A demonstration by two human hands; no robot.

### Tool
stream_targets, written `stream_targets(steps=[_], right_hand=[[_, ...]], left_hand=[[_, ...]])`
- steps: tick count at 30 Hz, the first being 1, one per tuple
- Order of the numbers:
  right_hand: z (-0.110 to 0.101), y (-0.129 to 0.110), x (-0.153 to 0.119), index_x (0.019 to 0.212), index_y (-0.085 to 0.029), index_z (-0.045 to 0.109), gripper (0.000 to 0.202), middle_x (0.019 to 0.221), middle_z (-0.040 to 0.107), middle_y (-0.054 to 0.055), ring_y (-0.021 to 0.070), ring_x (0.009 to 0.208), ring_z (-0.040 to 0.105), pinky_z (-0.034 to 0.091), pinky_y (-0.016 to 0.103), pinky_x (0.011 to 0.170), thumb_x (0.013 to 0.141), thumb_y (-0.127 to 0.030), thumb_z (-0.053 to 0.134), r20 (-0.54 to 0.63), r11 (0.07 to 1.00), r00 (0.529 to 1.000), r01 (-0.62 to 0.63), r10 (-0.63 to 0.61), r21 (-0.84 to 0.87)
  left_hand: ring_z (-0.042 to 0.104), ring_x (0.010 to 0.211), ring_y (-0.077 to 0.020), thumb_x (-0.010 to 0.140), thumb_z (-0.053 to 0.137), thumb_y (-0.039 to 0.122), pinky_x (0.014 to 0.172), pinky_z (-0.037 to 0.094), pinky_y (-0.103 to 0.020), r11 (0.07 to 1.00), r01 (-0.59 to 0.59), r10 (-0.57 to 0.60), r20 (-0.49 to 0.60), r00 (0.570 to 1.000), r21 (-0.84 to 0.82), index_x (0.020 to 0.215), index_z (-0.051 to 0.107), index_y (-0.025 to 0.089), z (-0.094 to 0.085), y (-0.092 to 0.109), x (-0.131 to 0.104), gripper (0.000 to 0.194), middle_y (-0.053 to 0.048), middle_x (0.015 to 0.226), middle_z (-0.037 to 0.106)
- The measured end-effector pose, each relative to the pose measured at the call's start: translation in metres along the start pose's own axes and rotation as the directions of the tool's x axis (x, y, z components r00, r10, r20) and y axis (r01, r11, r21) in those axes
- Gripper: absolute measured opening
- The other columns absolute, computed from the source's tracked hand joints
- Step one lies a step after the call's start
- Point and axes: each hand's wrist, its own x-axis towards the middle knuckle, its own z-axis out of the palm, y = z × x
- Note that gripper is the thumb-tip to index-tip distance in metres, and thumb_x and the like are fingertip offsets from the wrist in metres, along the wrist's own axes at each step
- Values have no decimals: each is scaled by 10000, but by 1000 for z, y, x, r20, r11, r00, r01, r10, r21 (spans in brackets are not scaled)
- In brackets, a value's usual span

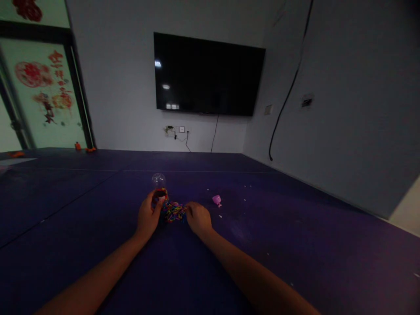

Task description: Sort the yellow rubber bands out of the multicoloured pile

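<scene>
On the dark purple floor (183,271), a pile of small multicoloured pieces (173,211) lies between my hands. My left hand (149,213) is curled around a small round item with a red and yellow rim and a dark inside (160,193), at the pile's upper left. My right hand (198,217) touches the pile's right edge, its fingers closed; what they pinch, if anything, is too small to tell. A clear, rounded plastic piece (159,180) stands just beyond my left hand. To the right of my right hand sits a small pink object (217,200).
White scraps (220,216) are scattered on the floor to the right. Orange objects (78,146) lie by the glass door at the back left. A black television (208,76) hangs on the far wall, and a black cable (290,87) hangs down the right wall.
</scene>
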Motion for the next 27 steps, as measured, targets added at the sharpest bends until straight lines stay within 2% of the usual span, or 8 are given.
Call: stream_targets(steps=[4, 6, 10, 14, 20, 27], right_hand=[[1, -1, -1, 974, -197, 638, 262, 969, 674, 39, 158, 895, 600, 384, 227, 758, 849, -169, 408, -48, 993, 995, 91, -88, 73], [0, -2, -2, 940, -198, 643, 254, 920, 681, 33, 153, 851, 608, 384, 222, 732, 836, -160, 414, -55, 988, 992, 119, -114, 98], [-1, -3, -3, 817, -193, 647, 207, 775, 678, 17, 143, 717, 611, 371, 215, 647, 805, -164, 443, 44, 968, 972, 226, -232, 111], [0, -3, -2, 791, -189, 643, 204, 801, 681, 21, 146, 736, 612, 365, 216, 652, 800, -166, 441, 80, 951, 951, 290, -299, 111], [-1, -3, -4, 823, -198, 641, 204, 807, 677, 11, 137, 738, 604, 359, 212, 663, 797, -161, 443, 26, 952, 960, 271, -277, 140], [-3, -7, -5, 814, -200, 632, 193, 775, 663, 22, 142, 717, 588, 321, 224, 601, 826, -206, 440, -23, 990, 990, 137, -138, -7]], left_hand=[[644, 798, -224, 797, 466, 560, 694, 508, -337, 999, 5, -6, -29, 1000, -32, 1090, 580, 159, 0, -6, 2, 509, -93, 958, 678], [644, 823, -229, 798, 459, 566, 726, 507, -346, 1000, -4, 3, -45, 999, -30, 1084, 583, 158, 0, -7, 2, 514, -95, 964, 680], [643, 819, -228, 802, 467, 549, 749, 501, -356, 1000, -22, 24, -65, 998, 20, 1110, 575, 164, 0, -6, 0, 505, -96, 985, 678], [641, 850, -231, 816, 452, 536, 780, 493, -363, 998, -45, 47, -48, 998, 38, 1102, 578, 169, 0, -4, -1, 482, -96, 998, 677], [643, 855, -239, 818, 438, 543, 784, 495, -372, 999, -23, 24, -21, 999, 34, 1069, 588, 163, -1, -4, 1, 480, -93, 954, 685], [647, 832, -228, 821, 457, 522, 769, 501, -361, 998, -48, 50, -52, 997, 35, 1156, 553, 169, 0, -5, 0, 497, -99, 1022, 674]])
